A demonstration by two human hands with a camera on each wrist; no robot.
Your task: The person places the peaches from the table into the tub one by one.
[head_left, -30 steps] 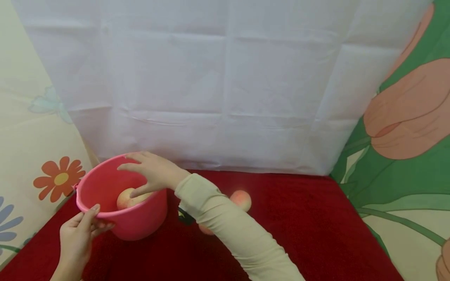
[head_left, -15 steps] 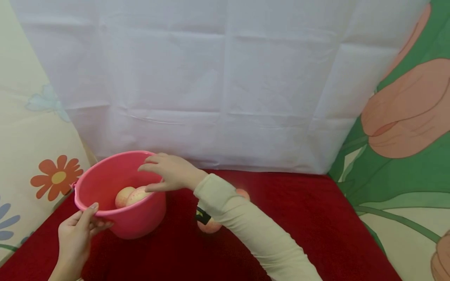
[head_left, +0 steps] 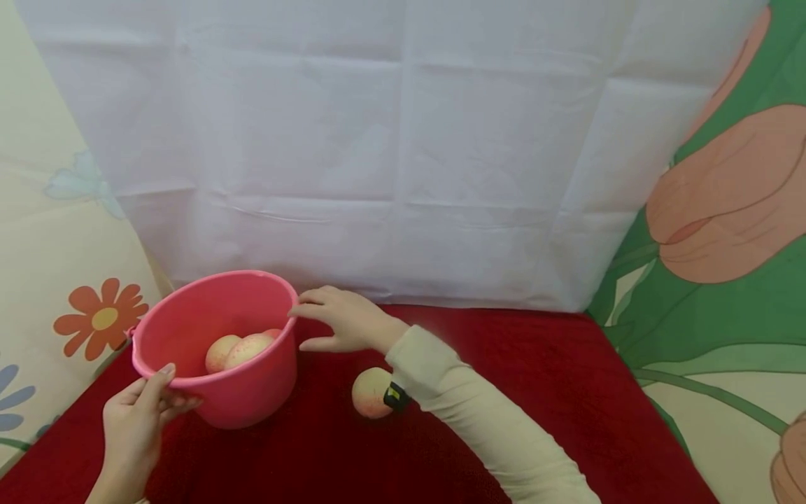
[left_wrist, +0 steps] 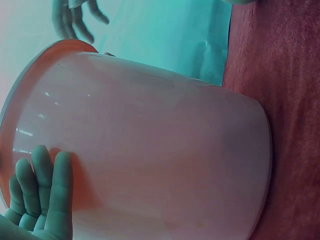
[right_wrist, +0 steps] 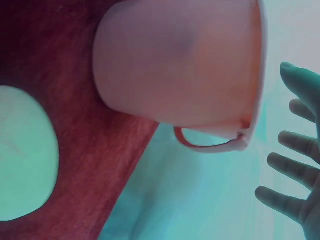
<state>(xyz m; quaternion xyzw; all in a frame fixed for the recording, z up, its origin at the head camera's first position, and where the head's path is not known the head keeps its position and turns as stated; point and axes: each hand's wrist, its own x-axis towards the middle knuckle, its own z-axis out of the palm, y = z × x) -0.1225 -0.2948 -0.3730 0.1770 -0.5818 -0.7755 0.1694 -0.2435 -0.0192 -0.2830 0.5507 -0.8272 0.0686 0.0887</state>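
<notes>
A pink bucket (head_left: 252, 392) stands on the red cloth, three peaches (head_left: 249, 348) showing inside it. My left hand (head_left: 135, 427) pinches its near-left rim, thumb over the edge and fingers against the outer wall. In the left wrist view those fingers (left_wrist: 61, 185) lie along the side of the bucket (left_wrist: 165, 135). My right hand (head_left: 346, 318) is just beyond the right rim, fingers spread and holding nothing. The right wrist view shows that hand (right_wrist: 300, 150) apart from the bucket (right_wrist: 175, 60). One more peach (head_left: 370, 393) lies on the cloth below my right wrist.
The red cloth (head_left: 567, 406) covers the table up to a white sheet (head_left: 403, 154) hanging behind. Printed floral cloths (head_left: 724, 329) flank both sides. A handle (right_wrist: 210, 148) hangs on the bucket's side. A black strap with a small device (head_left: 395, 397) sits at my right wrist.
My right hand has moved out of the bucket to the right. The near peach on the cloth is uncovered, while another farther back has become hidden by my sleeve. My left hand keeps its grip.
</notes>
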